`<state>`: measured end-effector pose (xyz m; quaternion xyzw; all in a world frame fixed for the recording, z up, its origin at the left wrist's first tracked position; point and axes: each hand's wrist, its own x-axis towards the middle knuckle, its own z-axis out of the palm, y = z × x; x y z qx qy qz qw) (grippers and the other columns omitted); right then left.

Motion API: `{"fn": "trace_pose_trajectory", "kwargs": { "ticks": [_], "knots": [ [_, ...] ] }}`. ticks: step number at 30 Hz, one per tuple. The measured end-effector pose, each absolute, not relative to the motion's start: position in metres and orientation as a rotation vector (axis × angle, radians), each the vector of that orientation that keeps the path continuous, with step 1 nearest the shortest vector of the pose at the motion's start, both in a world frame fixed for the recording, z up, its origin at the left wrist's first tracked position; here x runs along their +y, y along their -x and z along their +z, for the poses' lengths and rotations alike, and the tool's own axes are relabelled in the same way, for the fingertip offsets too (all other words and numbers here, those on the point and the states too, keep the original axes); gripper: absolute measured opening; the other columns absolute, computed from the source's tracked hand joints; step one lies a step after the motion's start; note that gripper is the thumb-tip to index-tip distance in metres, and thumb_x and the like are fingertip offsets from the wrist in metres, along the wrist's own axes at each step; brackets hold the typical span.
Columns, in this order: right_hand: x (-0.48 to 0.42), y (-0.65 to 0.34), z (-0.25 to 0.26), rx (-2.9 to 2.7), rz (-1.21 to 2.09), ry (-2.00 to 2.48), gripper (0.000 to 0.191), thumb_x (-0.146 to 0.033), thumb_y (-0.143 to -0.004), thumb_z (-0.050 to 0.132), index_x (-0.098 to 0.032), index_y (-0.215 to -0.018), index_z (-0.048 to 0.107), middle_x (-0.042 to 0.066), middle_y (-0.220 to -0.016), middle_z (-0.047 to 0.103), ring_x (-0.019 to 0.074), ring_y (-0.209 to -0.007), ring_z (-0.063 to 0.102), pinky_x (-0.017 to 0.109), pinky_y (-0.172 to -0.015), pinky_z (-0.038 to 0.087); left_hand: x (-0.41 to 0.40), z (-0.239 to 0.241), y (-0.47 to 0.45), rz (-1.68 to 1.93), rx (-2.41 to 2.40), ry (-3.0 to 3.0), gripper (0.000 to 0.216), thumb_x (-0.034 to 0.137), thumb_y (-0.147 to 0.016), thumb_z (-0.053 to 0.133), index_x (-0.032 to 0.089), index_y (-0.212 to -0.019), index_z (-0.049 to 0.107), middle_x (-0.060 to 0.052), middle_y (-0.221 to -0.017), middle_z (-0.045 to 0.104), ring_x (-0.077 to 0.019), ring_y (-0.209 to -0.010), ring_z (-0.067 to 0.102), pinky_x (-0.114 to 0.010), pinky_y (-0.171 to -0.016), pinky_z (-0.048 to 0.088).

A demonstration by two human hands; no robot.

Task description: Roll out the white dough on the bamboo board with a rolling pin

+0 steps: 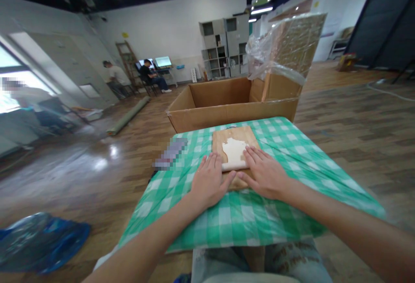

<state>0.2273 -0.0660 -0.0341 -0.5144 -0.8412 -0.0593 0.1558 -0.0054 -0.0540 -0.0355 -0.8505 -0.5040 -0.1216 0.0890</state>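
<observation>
The sheet of white dough point(234, 152) lay flattened on the wooden board point(235, 137), which sat near the far edge of the table point(227, 218) on its green checked cloth. Your left hand point(209, 182) and right hand point(264, 173) were both spread flat, gripping nothing, fingers pressing the near end of the dough from either side. Beyond the table's far edge stood an open cardboard box point(227, 101), with a plastic-wrapped package point(288, 45) propped in its right corner.

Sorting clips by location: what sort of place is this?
Probably an open office or studio: wide wooden floor, grey cubby shelves and seated people at monitors behind the checked table.
</observation>
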Motion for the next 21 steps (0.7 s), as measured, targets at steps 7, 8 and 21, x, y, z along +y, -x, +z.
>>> {"fn": "trace_pose_trajectory", "kwargs": {
  "ticks": [7, 8, 21],
  "knots": [
    [-0.001, -0.225, -0.023, -2.447, -0.06, 1.555, 0.088, -0.069, -0.107, 0.013, -0.009, -0.164, 0.04, 0.019, -0.172, 0.034, 0.0367, -0.163, 0.022, 0.057, -0.129, 0.024, 0.004, -0.025, 0.001, -0.264, -1.642, 2.571, 0.065, 0.055, -0.111, 0.026, 0.012, -0.156, 0.043, -0.021, -0.164, 0.047, -0.0343, -0.156, 0.04, -0.053, -0.126, 0.034],
    [0.011, -0.225, -0.022, -2.45, -0.048, 1.572, 0.085, -0.068, -0.107, 0.012, -0.012, -0.164, 0.041, 0.018, -0.173, 0.032, 0.0367, -0.163, 0.02, 0.058, -0.129, 0.023, 0.016, -0.025, 0.001, -0.232, -1.65, 2.564, 0.062, 0.053, -0.111, 0.026, 0.015, -0.156, 0.045, -0.02, -0.164, 0.048, -0.0353, -0.156, 0.04, -0.055, -0.126, 0.034],
    [0.064, -0.225, -0.03, -2.391, -0.107, 1.597, 0.087, -0.073, -0.106, 0.016, -0.012, -0.157, 0.052, 0.02, -0.171, 0.035, 0.0397, -0.163, 0.021, 0.06, -0.127, 0.023, 0.066, -0.025, -0.003, -0.032, -1.546, 2.534, 0.046, 0.041, -0.113, 0.029, 0.026, -0.15, 0.053, -0.018, -0.165, 0.044, -0.0414, -0.153, 0.04, -0.062, -0.117, 0.038]
  ]
}}
